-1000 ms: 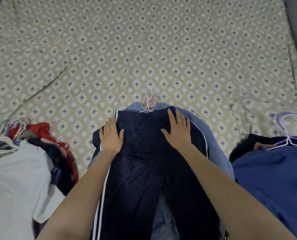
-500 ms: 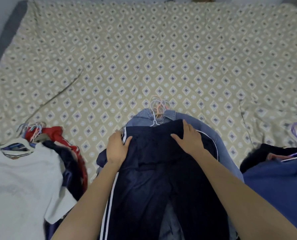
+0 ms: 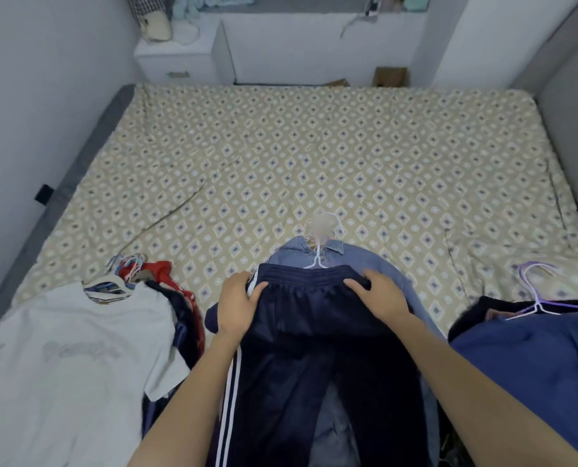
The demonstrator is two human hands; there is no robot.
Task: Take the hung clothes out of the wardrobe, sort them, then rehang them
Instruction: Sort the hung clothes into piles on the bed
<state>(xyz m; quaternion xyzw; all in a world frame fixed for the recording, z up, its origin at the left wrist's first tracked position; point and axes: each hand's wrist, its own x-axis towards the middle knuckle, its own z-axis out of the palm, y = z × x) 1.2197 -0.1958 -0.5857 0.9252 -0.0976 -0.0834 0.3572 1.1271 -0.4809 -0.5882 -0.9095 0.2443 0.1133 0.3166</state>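
Navy track pants (image 3: 309,358) with white side stripes lie on the near middle of the bed, on top of a blue denim shirt (image 3: 378,261) whose white hanger (image 3: 318,257) shows past the waistband. My left hand (image 3: 237,303) grips the left end of the waistband. My right hand (image 3: 382,294) grips its right end. A pile topped by a white T-shirt (image 3: 72,362) with several hangers lies to the left. To the right lies a blue garment (image 3: 547,365) on a purple hanger (image 3: 537,298).
The bed sheet (image 3: 314,163) has a beige diamond pattern and bare room beyond the piles. A grey wall runs on the left, a grey headboard (image 3: 570,123) on the right. A white nightstand (image 3: 176,59) and white cabinet stand past the far edge.
Both hands went from lying flat on the pants to curling round the waistband ends. The camera tilted up, bringing the far edge of the bed and furniture into view.
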